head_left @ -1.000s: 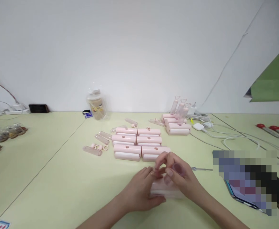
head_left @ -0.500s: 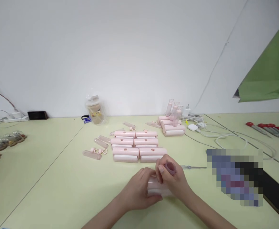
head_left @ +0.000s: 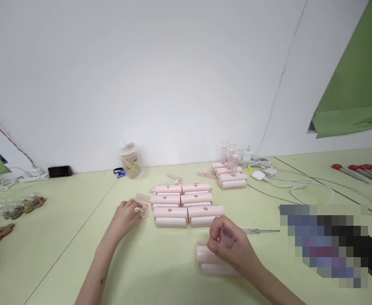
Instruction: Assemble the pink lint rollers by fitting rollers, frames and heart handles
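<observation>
Holding a clear pink tube (head_left: 227,237), the right hand (head_left: 233,243) is curling above 1 pink roller (head_left: 209,256) on the table (head_left: 160,271). Apart from it, the left hand (head_left: 125,218) is touching small heart-shaped pieces (head_left: 143,213).

No legible text or numbers.
Yellow print on the bagged cup (head_left: 131,164), at the far left, is too small to read; the pixelated area (head_left: 324,245), near right, is unreadable.
</observation>
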`<state>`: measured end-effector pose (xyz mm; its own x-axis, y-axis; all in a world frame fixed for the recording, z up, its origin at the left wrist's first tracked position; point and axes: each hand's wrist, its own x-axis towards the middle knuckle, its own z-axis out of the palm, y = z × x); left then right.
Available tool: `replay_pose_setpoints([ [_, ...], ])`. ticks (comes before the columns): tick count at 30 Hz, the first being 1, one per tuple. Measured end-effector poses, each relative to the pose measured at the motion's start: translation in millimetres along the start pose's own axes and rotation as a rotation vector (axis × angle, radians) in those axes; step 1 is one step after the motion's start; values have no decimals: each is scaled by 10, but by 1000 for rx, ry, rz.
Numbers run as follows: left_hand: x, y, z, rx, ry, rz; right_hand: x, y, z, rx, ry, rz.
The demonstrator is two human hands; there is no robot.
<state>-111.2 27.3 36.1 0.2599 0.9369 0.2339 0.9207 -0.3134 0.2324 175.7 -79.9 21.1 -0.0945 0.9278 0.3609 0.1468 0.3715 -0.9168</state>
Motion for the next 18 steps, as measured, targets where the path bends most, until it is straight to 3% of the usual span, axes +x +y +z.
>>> replay_pose_setpoints([
  [3,70,-107,115,25,-115,-22,11,1,-119,-72,-26,-53],
  [6,77,-61,162,27,-127,-49,28,26,-229,-14,-8,-54],
  [9,24,4,18,24,-61,-97,52,38,-260,136,14,23],
  [12,-61,150,-219,-54,96,-190,93,30,-187,271,-25,102],
  [15,-126,498,-342,-558,318,-199,149,37,-60,361,-106,162],
  [16,-137,656,-335,-779,330,-131,168,45,-25,384,-131,174],
  [18,-148,994,-256,-1114,194,-15,205,61,8,398,-138,161],
])
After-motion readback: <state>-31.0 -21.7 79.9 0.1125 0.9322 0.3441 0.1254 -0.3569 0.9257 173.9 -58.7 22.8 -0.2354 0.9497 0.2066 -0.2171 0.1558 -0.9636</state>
